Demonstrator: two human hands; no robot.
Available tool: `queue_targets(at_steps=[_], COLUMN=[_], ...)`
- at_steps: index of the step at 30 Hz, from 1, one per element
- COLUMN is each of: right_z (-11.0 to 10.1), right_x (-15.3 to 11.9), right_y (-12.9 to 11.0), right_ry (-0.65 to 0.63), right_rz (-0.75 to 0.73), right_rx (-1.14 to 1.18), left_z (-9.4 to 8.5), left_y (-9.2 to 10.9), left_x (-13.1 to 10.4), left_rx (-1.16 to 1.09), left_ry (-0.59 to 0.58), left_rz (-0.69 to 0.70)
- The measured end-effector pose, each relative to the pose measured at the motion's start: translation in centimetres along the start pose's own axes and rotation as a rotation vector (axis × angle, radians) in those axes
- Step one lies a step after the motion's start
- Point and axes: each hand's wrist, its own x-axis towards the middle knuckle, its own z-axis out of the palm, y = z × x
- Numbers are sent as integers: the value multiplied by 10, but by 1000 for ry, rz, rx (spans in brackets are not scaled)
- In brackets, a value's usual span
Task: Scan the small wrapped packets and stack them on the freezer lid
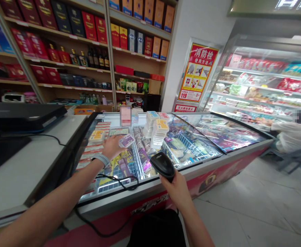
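My left hand [113, 146], with a pale watch band at the wrist, holds a small flat box with a purple and white label [126, 140] over the glass lid of a chest freezer. My right hand [175, 183] is wrapped round a black barcode scanner [163, 165] near the freezer's front edge. Stacks of clear boxes with orange [162, 125], blue [152, 115] and pink [163, 117] labels stand on the glass, beyond the scanner. A yellow-labelled box [97, 136] lies left of my left hand, by a column of red and white labels [91, 151].
A black cable [119, 178] loops over the freezer's front edge [150, 187]. On the left is a counter [49, 147] with a black device [24, 116]. Product shelves [70, 61] stand behind; a person [292, 135] is at the far right.
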Motion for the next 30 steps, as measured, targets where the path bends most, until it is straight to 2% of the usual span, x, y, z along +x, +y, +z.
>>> queue_targets(at_steps=[5, 10, 13, 18, 23, 30], right_z=[14, 27, 34, 41, 45, 59], right_x=[6, 14, 19, 25, 39, 66], right_y=[-19, -36, -43, -51, -54, -49], right_ry=[-32, -71, -86, -109, -126, -121], right_rz=[-28, -64, -61, -49, -106, -174], right_rx=[-38, -28, -32, -46, -47, -159], left_z=[-9, -8, -10, -20, -27, -18], left_y=[-13, -19, -19, -15, -12, -23], left_x=[-21, -28, -29, -31, -32, -27], left_rx=[-36, -66, -86, -91, -88, -115], left_ry=[97, 256, 301, 294, 276, 432], left_rz=[160, 268, 308, 291, 239, 283])
